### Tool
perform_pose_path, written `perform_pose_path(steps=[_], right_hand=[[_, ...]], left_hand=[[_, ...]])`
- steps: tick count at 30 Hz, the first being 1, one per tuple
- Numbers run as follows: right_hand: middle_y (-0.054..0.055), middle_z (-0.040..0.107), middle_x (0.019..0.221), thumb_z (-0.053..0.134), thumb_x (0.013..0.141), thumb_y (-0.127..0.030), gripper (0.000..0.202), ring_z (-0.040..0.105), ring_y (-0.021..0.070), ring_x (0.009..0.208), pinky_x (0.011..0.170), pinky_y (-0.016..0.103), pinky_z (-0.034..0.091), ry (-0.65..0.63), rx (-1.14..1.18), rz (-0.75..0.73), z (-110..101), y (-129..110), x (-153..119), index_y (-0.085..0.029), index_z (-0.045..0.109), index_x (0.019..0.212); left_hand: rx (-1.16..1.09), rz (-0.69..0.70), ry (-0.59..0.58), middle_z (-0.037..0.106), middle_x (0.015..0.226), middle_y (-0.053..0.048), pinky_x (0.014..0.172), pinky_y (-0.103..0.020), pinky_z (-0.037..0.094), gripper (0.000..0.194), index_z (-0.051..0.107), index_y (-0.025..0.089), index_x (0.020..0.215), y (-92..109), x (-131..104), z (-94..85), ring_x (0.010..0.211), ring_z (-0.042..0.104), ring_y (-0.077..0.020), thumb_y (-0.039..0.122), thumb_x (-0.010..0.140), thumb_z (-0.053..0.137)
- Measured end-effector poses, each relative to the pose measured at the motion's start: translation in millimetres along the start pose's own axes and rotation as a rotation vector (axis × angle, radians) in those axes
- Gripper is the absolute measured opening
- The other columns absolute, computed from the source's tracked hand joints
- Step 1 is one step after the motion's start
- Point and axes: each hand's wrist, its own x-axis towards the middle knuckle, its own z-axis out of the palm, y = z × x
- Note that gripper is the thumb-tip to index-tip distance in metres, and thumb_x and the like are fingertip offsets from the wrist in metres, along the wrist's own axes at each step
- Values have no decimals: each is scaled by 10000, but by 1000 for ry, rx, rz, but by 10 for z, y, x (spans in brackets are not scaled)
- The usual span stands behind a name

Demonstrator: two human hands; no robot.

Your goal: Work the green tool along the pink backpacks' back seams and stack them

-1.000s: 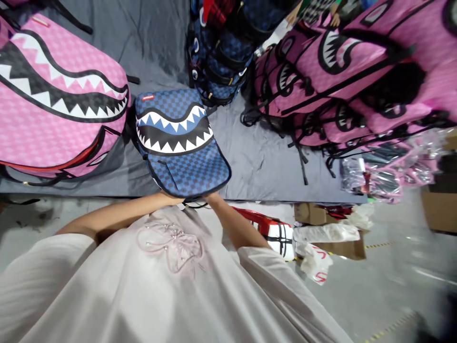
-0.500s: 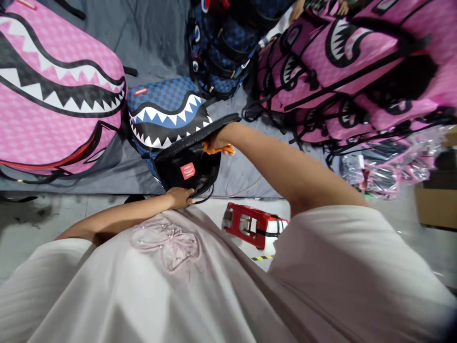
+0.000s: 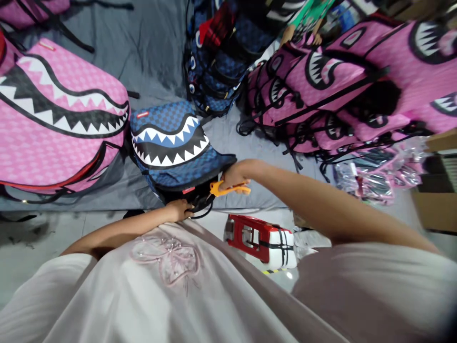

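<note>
A blue checkered backpack [image 3: 167, 138] with a shark-mouth print lies on the grey cloth, its opening toward me and its top panel sagging over the dark inside. My left hand [image 3: 179, 210] grips the near edge of that opening, fingers partly hidden at the rim. At the opening's right side my right hand [image 3: 235, 177] is closed around orange thread snips [image 3: 223, 188], their tip pointing left at the bag's edge. A bit of a red label shows inside.
A large pink shark-print backpack [image 3: 67, 119] lies left. Upright blue backpacks [image 3: 217, 62] and pink backpacks [image 3: 321, 85] stand behind and right. Plastic-wrapped pink packs [image 3: 382, 171] lie far right. Below the table edge is a red and white stool-like object [image 3: 262, 240]. Another person's hands [image 3: 287, 35] show at the back.
My right hand has come out and down from under the raised panel, bringing the snips into plainer view. The panel has dropped, covering most of the inside. My left hand still holds the rim.
</note>
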Motion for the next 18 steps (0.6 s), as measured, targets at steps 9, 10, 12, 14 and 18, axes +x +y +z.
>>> perform_pose_path(steps=[9,10,12,14,18], right_hand=[[56,709,641,503,894,-533,355,667,185,564,471,238,288,-55,832,-125,1148,1228,-548,-191,576,959],[61,714,660,562,840,-572,399,681,194,590,462,237,259,-22,971,-153,1353,1323,-549,-189,574,952],[62,717,701,648,742,-623,499,703,208,644,469,236,257,56,1180,-152,1728,1398,-503,-180,585,963],[57,710,728,639,707,-682,590,717,220,679,486,238,284,128,1294,-139,2021,1346,-407,-176,591,1007],[90,727,784,583,676,-759,623,747,289,828,524,299,410,282,1479,-129,2466,1186,-118,-226,609,997]], left_hand=[[-449,-293,504,694,1251,-181,969,-519,553,740,621,198,1231,-702,-1028,-1026,1203,652,-331,798,837,442],[-535,-368,559,609,1392,-191,966,-540,553,798,521,220,1361,-742,-990,-1138,1300,584,-352,799,812,499],[-671,-459,589,411,1578,-185,956,-558,557,973,271,296,1529,-725,-775,-1236,1418,454,-388,745,754,650],[-727,-465,574,301,1638,-175,928,-532,575,1078,96,352,1566,-622,-481,-1171,1418,451,-389,669,746,721],[-727,-414,661,303,1627,-205,906,-453,585,1053,2,310,1563,-427,-91,-890,1343,544,-338,609,815,680]])
